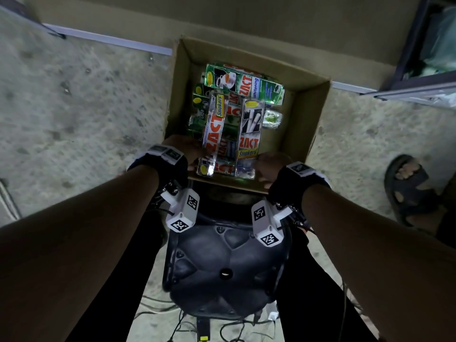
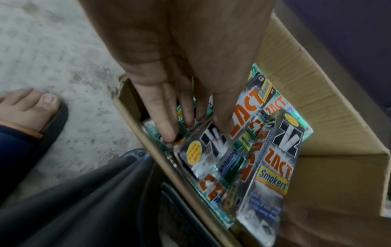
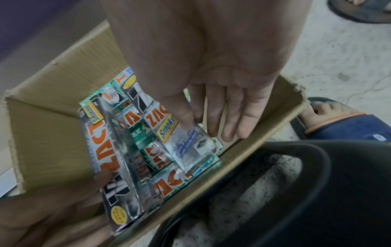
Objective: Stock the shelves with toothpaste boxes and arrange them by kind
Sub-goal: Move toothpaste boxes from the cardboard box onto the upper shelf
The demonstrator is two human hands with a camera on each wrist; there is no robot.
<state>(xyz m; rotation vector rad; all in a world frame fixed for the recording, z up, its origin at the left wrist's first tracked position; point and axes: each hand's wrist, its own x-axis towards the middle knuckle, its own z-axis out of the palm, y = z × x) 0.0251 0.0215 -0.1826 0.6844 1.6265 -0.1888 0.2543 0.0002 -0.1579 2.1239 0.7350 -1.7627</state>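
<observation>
An open cardboard carton [image 1: 311, 119] holds several Zact toothpaste boxes, silver Smokers ones over green Whitening ones [image 1: 244, 82]. My left hand [image 1: 190, 151] pinches one silver Smokers box [image 1: 213, 129] at its near end. In the left wrist view the thumb lies on that box's face [image 2: 211, 150] and the fingers [image 2: 167, 127] run down its left edge. My right hand [image 1: 267, 166] pinches a second silver Smokers box [image 1: 249, 134]. In the right wrist view the right thumb presses on this box [image 3: 190, 147] and the fingers [image 3: 232, 120] reach down beside it. Both boxes are tilted up from the pile.
The carton rests on a black plastic stool [image 1: 227, 262] between my legs, against a tan wall. Another person's sandalled foot [image 1: 407, 191] stands on the concrete floor to the right. Cables [image 1: 172, 324] lie under the stool. A glass-fronted cabinet [image 1: 431, 58] is at the upper right.
</observation>
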